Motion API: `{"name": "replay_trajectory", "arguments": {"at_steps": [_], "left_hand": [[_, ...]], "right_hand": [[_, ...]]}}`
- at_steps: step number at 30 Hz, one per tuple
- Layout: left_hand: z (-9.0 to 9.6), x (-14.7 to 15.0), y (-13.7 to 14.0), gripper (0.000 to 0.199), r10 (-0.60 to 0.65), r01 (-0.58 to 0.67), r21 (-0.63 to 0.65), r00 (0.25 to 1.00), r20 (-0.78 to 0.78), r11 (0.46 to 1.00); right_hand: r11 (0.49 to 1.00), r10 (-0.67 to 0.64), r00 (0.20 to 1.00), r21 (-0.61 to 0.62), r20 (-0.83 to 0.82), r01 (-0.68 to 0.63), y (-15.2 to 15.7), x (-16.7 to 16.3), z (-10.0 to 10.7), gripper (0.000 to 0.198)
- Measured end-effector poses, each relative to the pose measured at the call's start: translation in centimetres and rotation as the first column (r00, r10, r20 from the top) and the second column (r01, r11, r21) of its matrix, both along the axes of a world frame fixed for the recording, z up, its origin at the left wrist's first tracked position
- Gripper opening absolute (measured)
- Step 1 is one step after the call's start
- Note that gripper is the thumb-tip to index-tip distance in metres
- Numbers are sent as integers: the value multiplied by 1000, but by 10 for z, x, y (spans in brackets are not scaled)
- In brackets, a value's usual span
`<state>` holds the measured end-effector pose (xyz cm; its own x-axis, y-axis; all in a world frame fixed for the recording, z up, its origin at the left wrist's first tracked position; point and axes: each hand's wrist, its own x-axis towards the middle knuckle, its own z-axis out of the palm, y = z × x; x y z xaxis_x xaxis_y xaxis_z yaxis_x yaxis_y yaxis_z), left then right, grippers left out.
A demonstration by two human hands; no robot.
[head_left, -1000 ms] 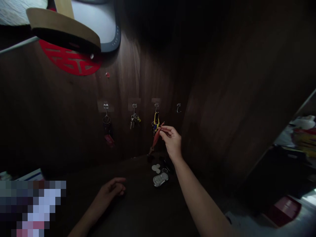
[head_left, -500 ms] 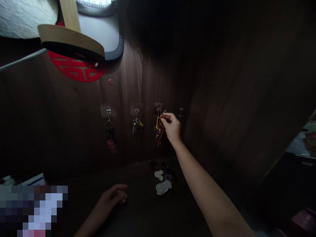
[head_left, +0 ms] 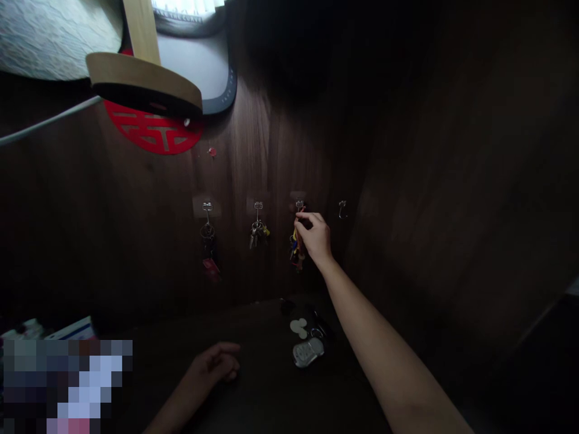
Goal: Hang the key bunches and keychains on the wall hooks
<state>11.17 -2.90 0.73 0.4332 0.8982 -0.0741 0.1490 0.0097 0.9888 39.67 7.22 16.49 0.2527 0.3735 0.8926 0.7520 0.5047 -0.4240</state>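
Observation:
My right hand (head_left: 316, 237) pinches a reddish cord between thumb and fingertips, right at the third wall hook (head_left: 299, 204). Below the fingers hangs a bunch of keys (head_left: 296, 252) with yellow, blue and red bits. Whether the cord loops over the hook is hidden by the fingers. My left hand (head_left: 217, 364) hovers low over the dark surface, loosely curled with its index finger stretched out and nothing in it. To its right lie a silver key fob (head_left: 308, 352) and a pale three-lobed round tag (head_left: 298, 327), with a metal ring and dark pieces beside them.
Another key bunch (head_left: 257, 234) hangs from the second hook. Keys with a red tag (head_left: 210, 266) hang on the leftmost one. A bare hook (head_left: 342, 210) is at the right. Above left are a wooden round-based object (head_left: 145, 81), a grey cap (head_left: 194, 66) and a red cutout (head_left: 158, 135).
My right hand has moved closer to the third hook, with the cord and keys. The whole view has shifted slightly. My left hand keeps much the same pose.

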Motion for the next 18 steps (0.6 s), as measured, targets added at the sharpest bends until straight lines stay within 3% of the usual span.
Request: {"name": "replay_trajectory", "arguments": {"at_steps": [11,18], "left_hand": [[-2,-1,1,36,-7,6,7,1000,11,1000],[-9,-3,4,36,-19,19,24,1000,-5,1000]], "right_hand": [[997,-55,993,-55,-104,50,-1,-5,-21,32],[997,-24,982,-70,-186,11,-6,-3,-44,28]]}}
